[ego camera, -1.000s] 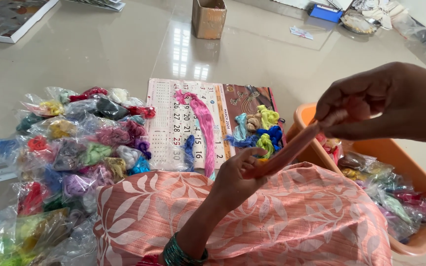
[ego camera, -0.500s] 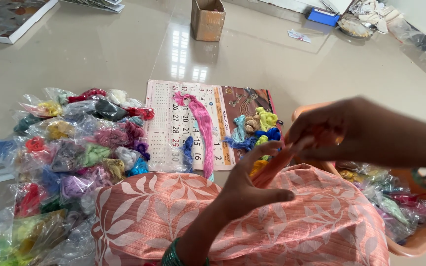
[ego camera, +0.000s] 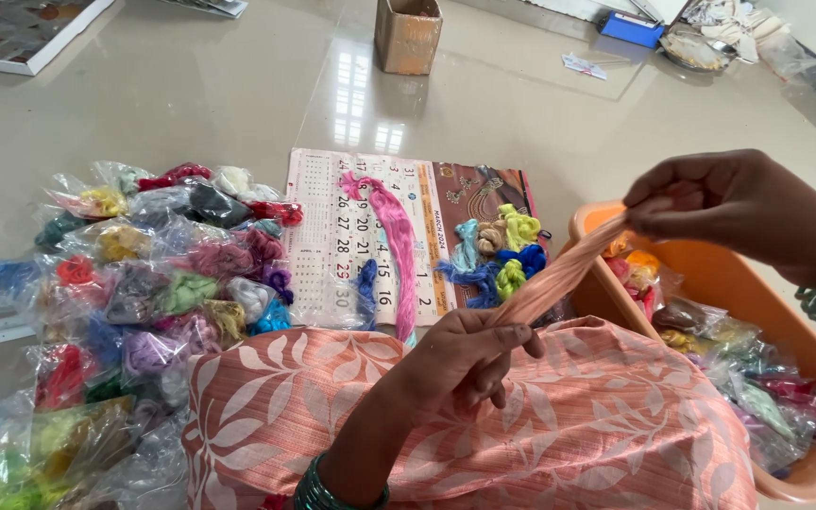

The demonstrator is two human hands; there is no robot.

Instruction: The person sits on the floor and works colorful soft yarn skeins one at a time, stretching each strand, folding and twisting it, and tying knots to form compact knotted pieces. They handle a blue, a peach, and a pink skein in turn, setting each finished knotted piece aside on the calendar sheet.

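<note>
A peach-coloured skein of thread [ego camera: 559,274] is stretched taut between my two hands above my lap. My left hand [ego camera: 469,354] pinches its lower end just over the peach leaf-patterned cloth [ego camera: 559,425] on my knee. My right hand [ego camera: 724,203] grips the upper end, raised over the orange tub [ego camera: 691,274]. Green bangles circle both wrists.
A calendar sheet [ego camera: 332,217] on the floor carries a pink skein [ego camera: 397,246] and small blue, yellow and beige thread bundles [ego camera: 502,250]. A heap of bagged coloured threads [ego camera: 144,283] lies at left. The tub holds more bags. A cardboard box [ego camera: 408,33] stands far back.
My hands, close together half a second ago, have drawn apart. The right hand rose and moved right, pulling the peach skein straight.
</note>
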